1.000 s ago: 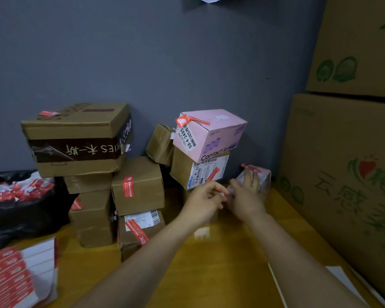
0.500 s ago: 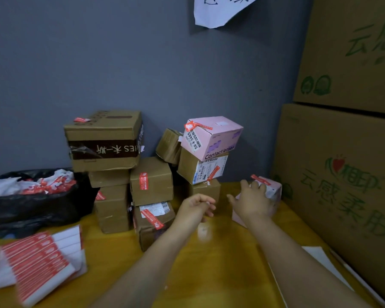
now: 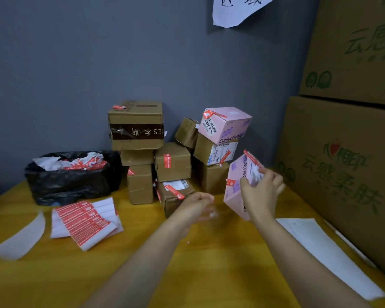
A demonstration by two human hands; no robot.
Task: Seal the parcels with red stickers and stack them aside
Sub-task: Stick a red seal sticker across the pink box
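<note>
Pink parcel now lifted by right hand, left hand blurred

Dim, soft focus, wide-angle bending at edges

two pink boxes, two hands

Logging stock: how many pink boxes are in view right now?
2. One pink box tops the stack by the wall; the other pink box is tilted in the right hand. Others may be hidden.
</note>
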